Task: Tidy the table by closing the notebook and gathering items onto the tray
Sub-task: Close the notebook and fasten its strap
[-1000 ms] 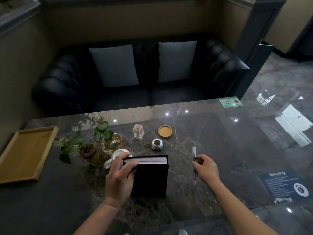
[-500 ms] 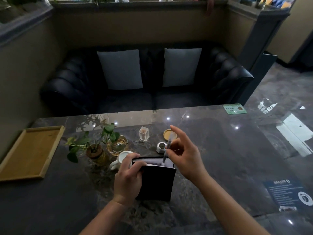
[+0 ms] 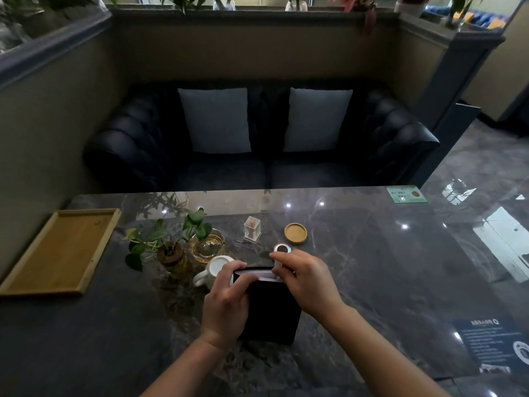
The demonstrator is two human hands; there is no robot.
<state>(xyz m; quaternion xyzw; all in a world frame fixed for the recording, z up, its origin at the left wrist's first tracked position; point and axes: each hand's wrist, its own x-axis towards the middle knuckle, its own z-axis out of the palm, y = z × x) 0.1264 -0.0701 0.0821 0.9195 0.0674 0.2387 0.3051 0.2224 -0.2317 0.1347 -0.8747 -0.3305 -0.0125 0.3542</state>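
A black notebook [image 3: 272,313] stands tilted on the dark marble table, its white page edges facing up. My left hand [image 3: 226,299] grips its left side and top edge. My right hand [image 3: 306,282] is at the top right corner, fingers closed on a pen [image 3: 278,269] whose pale end pokes out between the pages. The empty wooden tray [image 3: 61,250] lies at the table's left edge, well apart from both hands.
Just behind the notebook stand a white mug [image 3: 213,272], a small potted plant [image 3: 169,250], a glass ashtray [image 3: 206,245], a clear toothpick box [image 3: 252,229], a round wooden coaster [image 3: 295,232] and a small metal cup [image 3: 282,249]. A black sofa sits beyond the table.
My right hand picked the pen up from the table on the right, carried it over the notebook and lowered it into the top edge. The left hand kept holding the notebook.
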